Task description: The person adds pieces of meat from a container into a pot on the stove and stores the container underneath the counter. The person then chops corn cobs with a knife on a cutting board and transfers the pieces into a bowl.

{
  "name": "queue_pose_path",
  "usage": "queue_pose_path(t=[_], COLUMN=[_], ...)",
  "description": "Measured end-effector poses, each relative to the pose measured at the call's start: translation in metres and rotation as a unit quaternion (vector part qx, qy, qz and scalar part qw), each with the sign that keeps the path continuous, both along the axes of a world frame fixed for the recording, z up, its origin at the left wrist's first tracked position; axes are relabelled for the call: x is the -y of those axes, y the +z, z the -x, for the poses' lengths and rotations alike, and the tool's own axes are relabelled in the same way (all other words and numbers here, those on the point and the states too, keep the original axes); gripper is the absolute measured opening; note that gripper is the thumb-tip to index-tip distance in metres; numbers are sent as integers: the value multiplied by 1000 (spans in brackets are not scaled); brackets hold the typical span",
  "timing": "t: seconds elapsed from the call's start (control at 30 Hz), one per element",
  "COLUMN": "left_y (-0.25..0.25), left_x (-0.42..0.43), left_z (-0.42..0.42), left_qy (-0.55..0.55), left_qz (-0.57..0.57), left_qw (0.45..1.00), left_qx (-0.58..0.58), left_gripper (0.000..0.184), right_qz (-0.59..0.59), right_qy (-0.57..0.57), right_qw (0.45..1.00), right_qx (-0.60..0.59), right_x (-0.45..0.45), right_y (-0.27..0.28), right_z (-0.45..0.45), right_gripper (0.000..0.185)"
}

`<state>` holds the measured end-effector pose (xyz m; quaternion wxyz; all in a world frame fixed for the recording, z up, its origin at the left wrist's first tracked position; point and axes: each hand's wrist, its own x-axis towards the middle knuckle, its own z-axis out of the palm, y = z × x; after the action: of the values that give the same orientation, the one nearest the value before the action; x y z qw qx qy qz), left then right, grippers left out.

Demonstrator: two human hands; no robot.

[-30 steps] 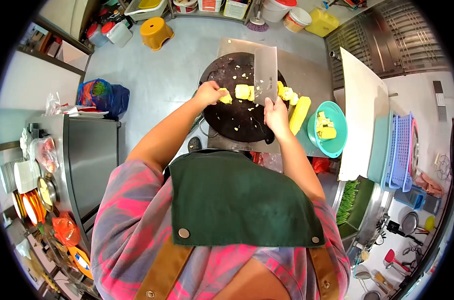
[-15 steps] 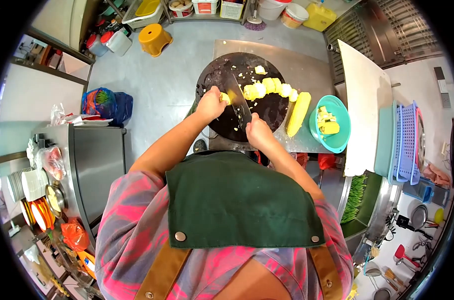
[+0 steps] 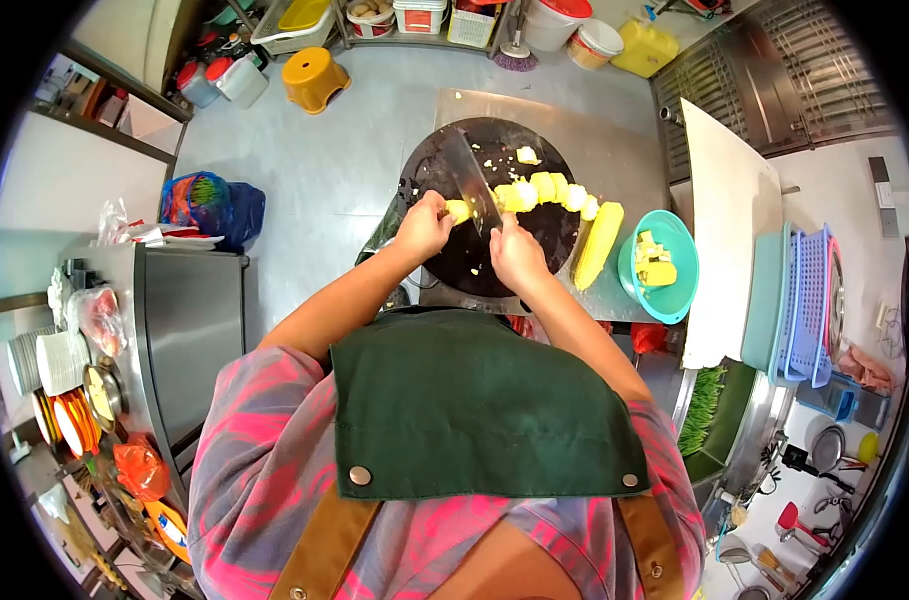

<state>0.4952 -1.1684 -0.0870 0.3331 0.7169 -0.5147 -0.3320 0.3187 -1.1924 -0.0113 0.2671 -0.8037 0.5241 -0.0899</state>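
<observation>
While the left hand (image 3: 424,228) seemingly steadies pinched corn (image 3: 459,211) at the board's (image 3: 453,262) nine o'clock, the right hand (image 3: 519,257) grips a knife (image 3: 472,176).

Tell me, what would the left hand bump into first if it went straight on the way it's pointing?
Past the corn piece it holds, the left hand would probably meet the flat of the cleaver, though one view leaves depth unclear.

- Knife blade (image 3: 468,175), in the right hand (image 3: 518,255): smooth metal
- Round board (image 3: 552,238), below the left hand (image 3: 425,228): matt
- Bench (image 3: 620,150), beyond the right hand: dull metal
- Bowl (image 3: 687,285), right of that hand: smooth plastic
</observation>
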Motion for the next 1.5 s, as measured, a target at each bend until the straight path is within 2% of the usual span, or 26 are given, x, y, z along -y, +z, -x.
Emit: queue_pose_path(t=[0.1,0.17,0.23,0.27,0.43,0.7,0.77,0.83,0.9,0.93,1.0,1.03,1.1,1.13,1.17,1.2,1.33,1.43,1.5], left_y=[-9,-11,-18,-17,-3,0,1,2,-2,-7,-12,-11,-13,-20,-30,-30,-24,-7,16], left_x=[-2,-2,-2,1,11,26,29,30,25,26,25,25,17,17,17,14,12,14,20], left_z=[1,3,5,5,5,2,2,-2,-5,-8,-12,-14,-17,-20,-25,-25,-20,-11,3], left_qy=[7,22,34,34,53,-49,-54,-49,-60,-68,-94,-89,-76,-71,-68,-65,-45,-40,-94], left_qz=[49,33,45,49,8,-56,-68,-100,-84,-84,-91,-93,-101,-91,-81,-72,-37,141,106], left_qw=[999,999,998,998,999,992,989,990,992,992,989,992,986,987,987,987,998,956,959], left_qx=[8,-5,-1,2,9,106,120,84,73,59,67,11,-105,-112,-119,-126,38,254,247], left_gripper=[22,19,21,22,31,33,33,33,28,26,23,23,23,24,25,26,33,32,34], right_qz=[60,22,-60,-66,-99,-187,-150,-136,-94,-269,-254,-239,-80,-2,-67,-57,-17,-4,4], right_qy=[-30,-48,9,-18,1,42,4,7,-21,-77,-35,-9,4,9,-27,-41,-76,-88,-87], right_qw=[997,998,995,997,993,971,982,986,995,958,962,966,991,993,992,992,985,983,984], right_qx=[37,20,-74,-46,-64,-142,-116,-98,-37,67,93,93,108,115,101,105,152,159,157], right_x=[8,12,15,10,14,38,26,22,24,33,38,38,34,28,27,26,27,19,12], right_y=[26,29,-31,-28,-19,4,-9,-22,-69,-42,-46,-40,-43,-33,-18,-15,-9,-12,-19], right_z=[-9,-17,-17,-18,-25,-41,-41,-40,-26,-20,-6,-3,11,15,24,32,56,67,74], right_gripper=[28,27,23,21,20,24,22,23,23,26,28,29,30,30,33,34,33,30,28])
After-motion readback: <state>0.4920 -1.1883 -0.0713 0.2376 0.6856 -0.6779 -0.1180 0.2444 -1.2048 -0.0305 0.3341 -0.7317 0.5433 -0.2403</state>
